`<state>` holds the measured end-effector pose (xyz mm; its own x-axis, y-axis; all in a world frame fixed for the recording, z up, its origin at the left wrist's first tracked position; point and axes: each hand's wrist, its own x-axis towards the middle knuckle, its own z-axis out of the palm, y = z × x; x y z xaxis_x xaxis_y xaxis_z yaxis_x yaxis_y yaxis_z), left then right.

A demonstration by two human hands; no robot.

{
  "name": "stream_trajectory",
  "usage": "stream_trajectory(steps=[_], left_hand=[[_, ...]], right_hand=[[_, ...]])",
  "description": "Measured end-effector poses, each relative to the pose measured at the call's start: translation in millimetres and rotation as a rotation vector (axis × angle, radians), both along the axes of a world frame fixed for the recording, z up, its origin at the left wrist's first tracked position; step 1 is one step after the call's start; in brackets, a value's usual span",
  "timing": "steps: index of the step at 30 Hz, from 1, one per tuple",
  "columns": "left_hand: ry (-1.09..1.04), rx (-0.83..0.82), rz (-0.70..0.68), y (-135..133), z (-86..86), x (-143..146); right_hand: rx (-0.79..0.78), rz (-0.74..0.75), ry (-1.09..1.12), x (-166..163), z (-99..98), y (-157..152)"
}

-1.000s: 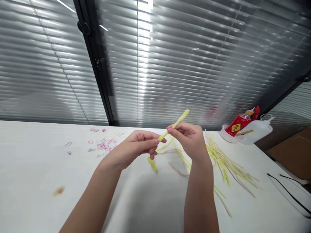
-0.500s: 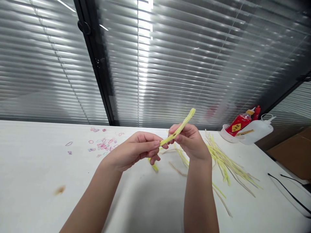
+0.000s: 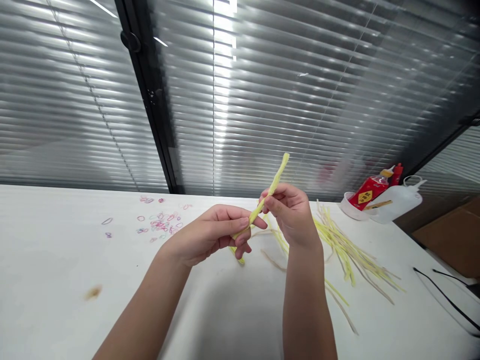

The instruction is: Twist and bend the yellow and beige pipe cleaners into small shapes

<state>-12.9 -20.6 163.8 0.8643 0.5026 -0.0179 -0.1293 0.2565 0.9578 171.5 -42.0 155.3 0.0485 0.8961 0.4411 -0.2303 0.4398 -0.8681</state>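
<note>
Both hands grip one fuzzy yellow pipe cleaner (image 3: 276, 177) above a white table (image 3: 60, 260). My left hand (image 3: 210, 235) pinches its lower part between thumb and fingers, and the bottom end pokes out below the fingers. My right hand (image 3: 290, 210) pinches it higher up. The free upper end points up and to the right, steeply tilted. Behind my right hand lies a loose pile of yellow and tan pipe cleaners (image 3: 345, 245) on the table.
Small coloured rubber bands (image 3: 159, 222) lie scattered at the back left. A red bottle (image 3: 369, 190) and a clear squeeze bottle (image 3: 399, 200) lie in a small dish at the back right. Black cables (image 3: 446, 295) run near the right edge. Window blinds stand behind.
The pipe cleaner has swung from a shallow slant to a steeper one, its tip now higher. My right hand rose a little; my left hand stayed about where it was.
</note>
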Motion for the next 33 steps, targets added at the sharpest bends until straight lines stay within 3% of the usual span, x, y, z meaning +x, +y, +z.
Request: stream_trajectory(steps=[14,23,33], left_hand=[[-0.068,-0.055,-0.059,-1,-2.8,3],[-0.094,-0.075,0.023,-5,0.5,3],[-0.228,0.040,0.043,-5,-2.8,7]], right_hand=[[0.022,0.041,0.099,-11,0.9,0],[0.067,-0.143,0.041,-11,1.4,0],[0.001,-0.145,0.027,-9,7.0,-7]])
